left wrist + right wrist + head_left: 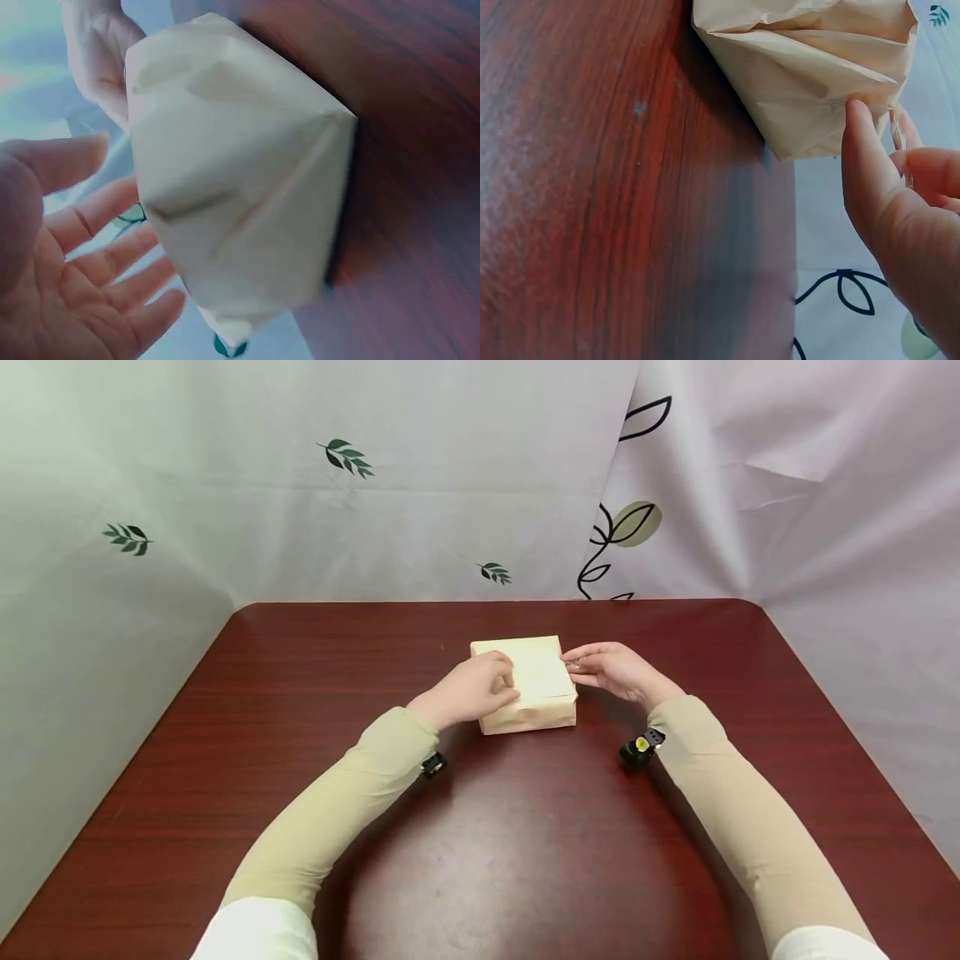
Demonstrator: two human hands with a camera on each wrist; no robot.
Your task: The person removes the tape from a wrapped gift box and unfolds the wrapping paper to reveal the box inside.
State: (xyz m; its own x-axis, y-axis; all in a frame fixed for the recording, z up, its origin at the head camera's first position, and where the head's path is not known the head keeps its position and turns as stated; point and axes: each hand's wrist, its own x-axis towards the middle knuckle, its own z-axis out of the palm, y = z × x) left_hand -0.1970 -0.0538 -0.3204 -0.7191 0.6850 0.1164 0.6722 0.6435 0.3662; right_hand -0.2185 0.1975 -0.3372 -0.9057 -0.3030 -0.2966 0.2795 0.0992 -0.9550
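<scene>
A box-shaped parcel (536,664) wrapped in cream paper lies on the table, with folded, creased paper at its ends. My left hand (476,687) is at its left side, fingers over the top edge; in the left wrist view the left hand (97,262) has its fingers loosely spread beside the parcel (240,150). At the right end, my right hand (611,670) holds a small shiny clear strip, apparently tape (897,135), between its fingers. In the right wrist view the thumb of the right hand (907,202) touches the folded paper end (817,75).
The dark red wooden table (517,827) has rounded far corners. A pale curtain (420,527) with leaf prints hangs behind it and along both sides. Small black cameras are strapped at both wrists.
</scene>
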